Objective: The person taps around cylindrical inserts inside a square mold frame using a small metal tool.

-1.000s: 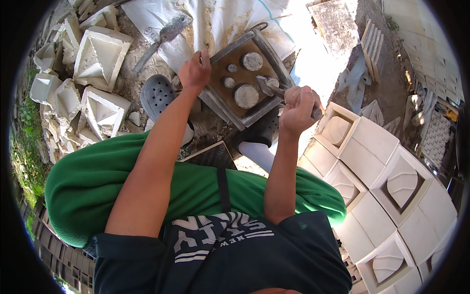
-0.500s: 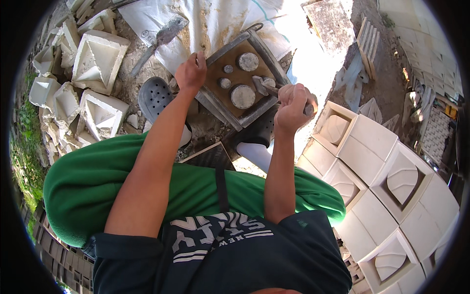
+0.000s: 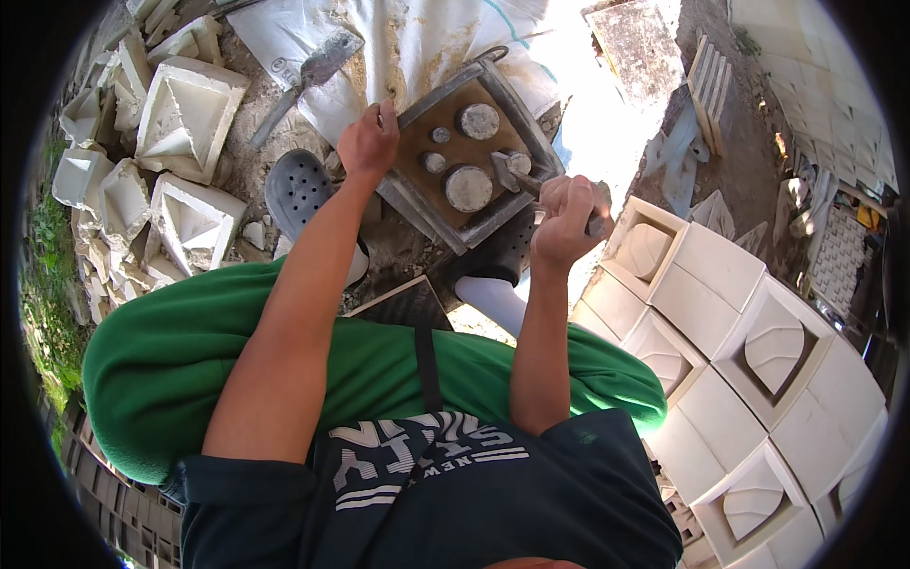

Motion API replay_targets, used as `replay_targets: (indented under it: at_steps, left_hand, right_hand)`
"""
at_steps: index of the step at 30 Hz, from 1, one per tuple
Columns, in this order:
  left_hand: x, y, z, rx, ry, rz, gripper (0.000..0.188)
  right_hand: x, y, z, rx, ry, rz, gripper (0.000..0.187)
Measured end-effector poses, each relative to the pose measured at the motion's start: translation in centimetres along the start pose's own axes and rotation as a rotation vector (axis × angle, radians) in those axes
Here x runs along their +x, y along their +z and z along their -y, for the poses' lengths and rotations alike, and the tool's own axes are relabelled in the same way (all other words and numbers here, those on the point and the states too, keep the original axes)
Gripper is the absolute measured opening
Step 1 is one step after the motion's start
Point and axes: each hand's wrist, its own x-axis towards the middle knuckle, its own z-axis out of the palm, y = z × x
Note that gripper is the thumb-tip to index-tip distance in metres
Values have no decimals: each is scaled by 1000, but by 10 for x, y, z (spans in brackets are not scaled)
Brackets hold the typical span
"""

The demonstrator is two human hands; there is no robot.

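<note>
My left hand (image 3: 368, 142) is closed at the left corner of a grey square mould (image 3: 523, 126), fingers curled by its rim. Brown material (image 3: 455, 112) fills the mould around several round grey discs, among them a large disc (image 3: 469, 188) and another disc (image 3: 478, 121). In my right hand (image 3: 566, 216) is a short-handled tool (image 3: 503, 171) with a flat grey head. That head rests over the mould's right side, touching or just above a small disc (image 3: 518, 163). Most of the handle is hidden by my fingers; whether it is a trowel or a hammer I cannot tell.
A trowel (image 3: 331, 55) lies on a white sack (image 3: 417, 38) beyond the mould. Broken pale block pieces (image 3: 190, 114) are piled at left. Stacked cream patterned blocks (image 3: 706, 275) stand at right. My shoes (image 3: 299, 190) flank the mould.
My right hand has lowered slightly and shifted a little to the near side, and the tool's head has tilted. My left hand stays at the mould's corner.
</note>
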Motion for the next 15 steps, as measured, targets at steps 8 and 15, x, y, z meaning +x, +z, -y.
replay_targets:
  at_steps: [8,15]
  left_hand:
    - [-1,-2,-2,19,-2,6,46]
    - [-2,-3,-4,10,-2,6,46]
  right_hand:
    - [-3,-1,1,78,-60,-17,42]
    - [7,1,-2,-46,13,23,38]
